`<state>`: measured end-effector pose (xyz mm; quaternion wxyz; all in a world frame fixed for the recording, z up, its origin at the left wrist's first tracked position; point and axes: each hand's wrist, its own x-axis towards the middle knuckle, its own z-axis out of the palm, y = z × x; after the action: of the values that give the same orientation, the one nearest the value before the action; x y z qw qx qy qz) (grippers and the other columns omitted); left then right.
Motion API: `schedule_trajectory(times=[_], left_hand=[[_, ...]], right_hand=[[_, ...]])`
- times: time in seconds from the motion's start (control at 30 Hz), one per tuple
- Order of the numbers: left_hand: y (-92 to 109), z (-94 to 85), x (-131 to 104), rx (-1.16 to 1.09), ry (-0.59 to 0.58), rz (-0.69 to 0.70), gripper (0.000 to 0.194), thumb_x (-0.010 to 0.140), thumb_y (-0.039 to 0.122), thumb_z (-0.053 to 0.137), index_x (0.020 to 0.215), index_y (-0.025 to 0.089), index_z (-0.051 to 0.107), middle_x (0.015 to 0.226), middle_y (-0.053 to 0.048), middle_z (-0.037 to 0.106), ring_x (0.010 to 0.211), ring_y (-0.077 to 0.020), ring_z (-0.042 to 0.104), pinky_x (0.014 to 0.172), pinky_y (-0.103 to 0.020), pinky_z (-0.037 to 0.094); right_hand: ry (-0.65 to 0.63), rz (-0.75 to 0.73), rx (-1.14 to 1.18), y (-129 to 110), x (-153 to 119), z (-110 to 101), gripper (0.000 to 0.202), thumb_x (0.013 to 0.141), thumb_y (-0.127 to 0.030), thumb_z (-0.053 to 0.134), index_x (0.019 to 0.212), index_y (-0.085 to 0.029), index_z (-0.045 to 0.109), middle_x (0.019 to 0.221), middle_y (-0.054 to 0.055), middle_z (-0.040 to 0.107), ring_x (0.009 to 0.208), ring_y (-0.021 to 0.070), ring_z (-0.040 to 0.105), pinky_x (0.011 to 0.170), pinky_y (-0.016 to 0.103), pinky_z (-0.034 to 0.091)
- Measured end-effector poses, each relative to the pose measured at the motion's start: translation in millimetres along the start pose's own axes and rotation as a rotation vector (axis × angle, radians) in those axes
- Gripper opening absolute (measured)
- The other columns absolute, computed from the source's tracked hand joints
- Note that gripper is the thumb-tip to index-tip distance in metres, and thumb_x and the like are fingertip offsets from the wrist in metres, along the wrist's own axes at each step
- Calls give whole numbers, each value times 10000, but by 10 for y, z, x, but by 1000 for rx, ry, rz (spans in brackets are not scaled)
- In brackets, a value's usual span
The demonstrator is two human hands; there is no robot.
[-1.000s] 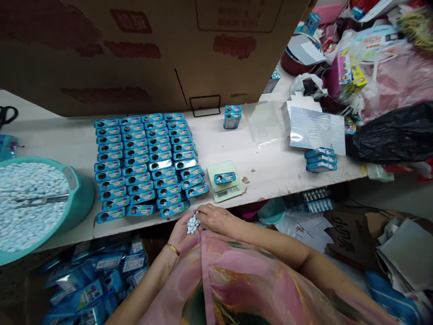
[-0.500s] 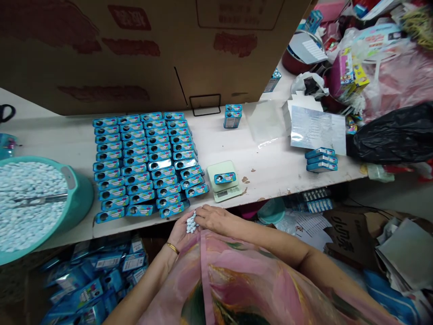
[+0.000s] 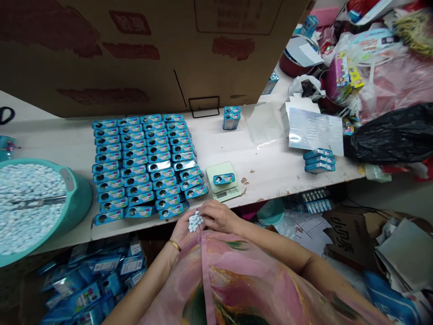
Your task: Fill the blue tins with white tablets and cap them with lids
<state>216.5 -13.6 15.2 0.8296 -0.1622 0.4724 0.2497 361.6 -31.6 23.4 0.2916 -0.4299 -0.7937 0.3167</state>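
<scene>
In my left hand [image 3: 181,231], palm up and cupped, lies a small heap of pale blue candies [image 3: 195,221]. My right hand [image 3: 219,217] is beside it with bent fingers at the heap's right edge; its fingertips are partly hidden, so what they pinch does not show. Just beyond the hands, a pale green digital scale [image 3: 231,192] carries one small blue candy box [image 3: 223,179]. To the left, rows of blue boxes [image 3: 135,173] stand closely packed, dark round openings showing on many of them.
At the far left a turquoise basin [image 3: 80,194] holds many candies and a metal tool [image 3: 40,201]. A large carton [image 3: 135,67] spans the back. Stacked boxes [image 3: 320,161] and a silvery sheet [image 3: 314,128] lie right. Below the table edge sit more blue packs [image 3: 88,289].
My right hand has drawn slightly right and its fingers have curled more. More of the candy heap in my left palm shows. The view has shifted slightly.
</scene>
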Motion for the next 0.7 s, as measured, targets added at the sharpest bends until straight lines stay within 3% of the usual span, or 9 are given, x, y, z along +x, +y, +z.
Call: schedule_trajectory(times=[0.13, 0.27, 0.5, 0.7], left_hand=[[20, 86, 83, 23, -114, 12, 162, 774, 117, 400, 759, 93, 560, 664, -64, 635, 626, -136, 612, 578, -241, 512], [50, 222, 115, 15, -199, 17, 158, 772, 112, 406, 742, 97, 560, 598, -32, 614, 542, -96, 587, 512, -182, 490], [45, 249, 96, 25, -113, 81, 149, 751, 113, 434, 763, 82, 579, 762, -122, 648, 777, -193, 617, 706, -319, 511], [62, 198, 65, -2, -47, 118, 138, 744, 103, 442, 775, 77, 574, 856, -159, 635, 899, -246, 585, 711, -345, 516]], right_hand=[[120, 143, 203, 9, 30, -80, 135, 732, -98, 474, 840, -157, 529, 826, 38, 542, 773, 112, 503, 680, 226, 437], [158, 117, 189, -14, 49, -143, 116, 736, -113, 475, 810, -169, 544, 845, 43, 556, 828, 125, 509, 745, 261, 431], [298, 173, 53, 192, 81, -365, 129, 774, -149, 459, 857, -172, 555, 832, 47, 552, 832, 131, 511, 738, 264, 434], [292, 225, -120, 492, 144, -484, 184, 792, -135, 430, 873, -176, 590, 843, 56, 567, 820, 137, 527, 747, 268, 434]])
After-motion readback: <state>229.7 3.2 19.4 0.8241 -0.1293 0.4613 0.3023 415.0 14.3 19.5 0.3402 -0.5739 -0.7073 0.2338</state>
